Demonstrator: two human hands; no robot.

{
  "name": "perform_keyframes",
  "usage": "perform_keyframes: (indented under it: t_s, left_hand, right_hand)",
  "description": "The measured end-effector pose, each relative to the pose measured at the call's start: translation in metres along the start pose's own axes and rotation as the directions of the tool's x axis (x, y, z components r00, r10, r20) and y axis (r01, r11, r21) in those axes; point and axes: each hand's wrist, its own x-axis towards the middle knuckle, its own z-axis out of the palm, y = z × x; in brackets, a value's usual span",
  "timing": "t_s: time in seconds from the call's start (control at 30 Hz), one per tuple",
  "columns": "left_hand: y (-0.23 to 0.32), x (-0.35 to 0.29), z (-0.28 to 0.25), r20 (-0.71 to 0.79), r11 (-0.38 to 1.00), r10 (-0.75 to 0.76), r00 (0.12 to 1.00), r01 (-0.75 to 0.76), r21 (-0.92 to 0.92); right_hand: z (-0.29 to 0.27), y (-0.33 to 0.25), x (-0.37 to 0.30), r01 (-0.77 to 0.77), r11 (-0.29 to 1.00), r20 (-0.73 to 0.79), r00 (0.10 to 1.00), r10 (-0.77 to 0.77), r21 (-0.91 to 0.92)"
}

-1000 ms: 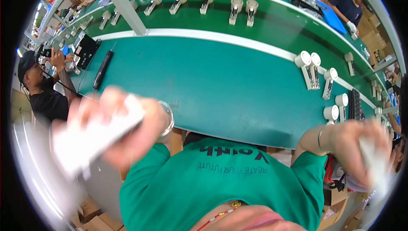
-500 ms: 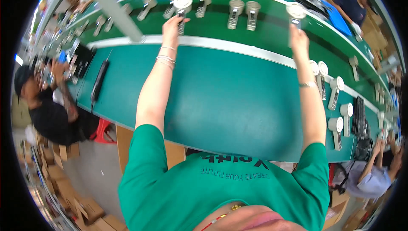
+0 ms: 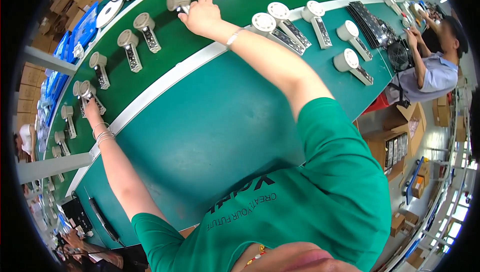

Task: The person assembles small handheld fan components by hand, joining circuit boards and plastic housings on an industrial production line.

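Observation:
My left hand (image 3: 92, 110) is closed on the handle of a beige handheld fan (image 3: 88, 90) at the left of the green conveyor belt. Another fan is close beside that one, partly hidden. At the upper middle, my right hand (image 3: 202, 18) grips the handle of a second fan (image 3: 178, 2), whose round head is tilted sideways over the belt. Most of this handle is hidden by the fingers. Between my hands, several similar fans lie on the belt, one of them a fan (image 3: 130, 47) with its handle open and the dark inner parts showing.
A white rail (image 3: 165, 83) separates the belt from the green worktable (image 3: 210, 127). Several fans (image 3: 321, 24) and a stack of black strips (image 3: 370, 24) occupy the right side. A co-worker (image 3: 430, 67) sits at far right. A black long tool (image 3: 102, 219) lies at lower left.
The view has turned to the right, so the belt and table appear rotated. Both hands remain on their fans. The fan in my right hand has tipped from face-up to sideways.

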Motion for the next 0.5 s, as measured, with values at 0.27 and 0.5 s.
perform_keyframes:
  t_s: [0.27, 0.5]
  left_hand:
    - [0.148, -0.139, -0.041, -0.246, 0.933, 0.321, 0.914, -0.351, -0.086]
    - [0.342, -0.333, 0.021, 0.522, 0.810, 0.572, 0.632, -0.335, -0.482]
  right_hand:
    - [-0.231, 0.166, -0.107, -0.258, 0.958, -0.060, 0.966, 0.252, -0.128]
    - [-0.317, 0.339, -0.213, -0.425, 0.900, 0.097, 0.896, 0.434, -0.101]
